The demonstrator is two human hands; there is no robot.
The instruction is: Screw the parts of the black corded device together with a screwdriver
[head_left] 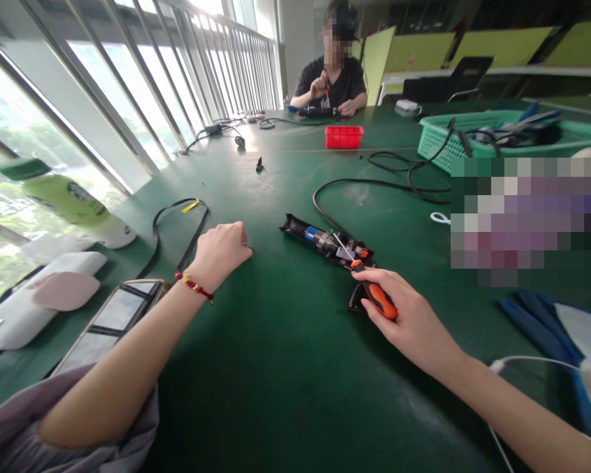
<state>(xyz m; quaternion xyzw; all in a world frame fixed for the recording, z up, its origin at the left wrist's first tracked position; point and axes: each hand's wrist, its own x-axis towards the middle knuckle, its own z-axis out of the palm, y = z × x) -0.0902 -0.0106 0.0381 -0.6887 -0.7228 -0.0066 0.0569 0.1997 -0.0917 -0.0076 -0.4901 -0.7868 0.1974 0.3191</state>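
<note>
My right hand [408, 315] grips an orange-and-black screwdriver [381, 299], its thin metal shaft slanting over an opened black tool housing [295, 226]. Inside that housing a blue-and-silver motor [318, 236] and orange parts show. A black cord runs from the far side of the housing. Beside my right fingers lies a small dark curved piece [356, 299], partly covered by the hand. To the left, apart from the housing, my left hand [221, 253] is closed above the table, fingers curled; what is in them, if anything, is hidden. A red beaded bracelet circles that wrist.
A phone [115, 309], a white case [73, 263], a black strap and a green-capped bottle [73, 200] are at left. Ahead stand a red bin [343, 137] and a green basket [436, 141] with cords. Across the table [276, 368] a person handles another tool.
</note>
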